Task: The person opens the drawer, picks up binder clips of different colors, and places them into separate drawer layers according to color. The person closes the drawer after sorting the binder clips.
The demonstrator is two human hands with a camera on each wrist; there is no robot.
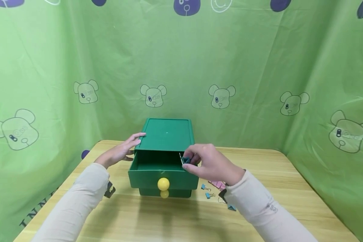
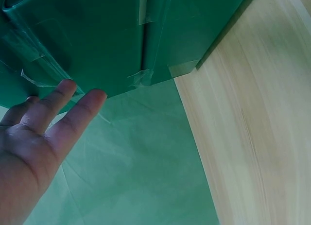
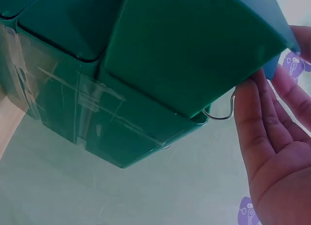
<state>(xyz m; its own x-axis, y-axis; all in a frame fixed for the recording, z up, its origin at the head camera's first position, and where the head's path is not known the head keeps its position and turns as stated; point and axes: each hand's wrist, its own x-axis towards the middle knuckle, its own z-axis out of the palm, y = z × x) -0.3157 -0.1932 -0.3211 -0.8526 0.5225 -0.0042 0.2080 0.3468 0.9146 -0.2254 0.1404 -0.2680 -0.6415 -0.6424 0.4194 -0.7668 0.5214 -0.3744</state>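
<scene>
A green drawer box (image 1: 168, 134) stands on the table, its upper drawer (image 1: 145, 178) pulled out toward me. Against the left side and top edge of the box rests my left hand (image 1: 121, 152), fingers extended; the left wrist view shows the same hand (image 2: 43, 123) beside the taped green wall. At the drawer's right rim, my right hand (image 1: 210, 163) pinches a dark teal binder clip (image 1: 186, 161) between thumb and fingers. Its wire handle (image 3: 224, 118) shows by the fingers in the right wrist view. The drawer's inside looks dark, and part of it is hidden behind my right hand.
Yellow knobs mark the upper drawer (image 1: 163, 184) and the lower drawer (image 1: 164, 194). Right of the box lie blue binder clips (image 1: 209, 195) and pink clips (image 1: 219, 185), partly under my right forearm. A green printed curtain (image 1: 184, 60) surrounds the wooden table (image 1: 260, 174).
</scene>
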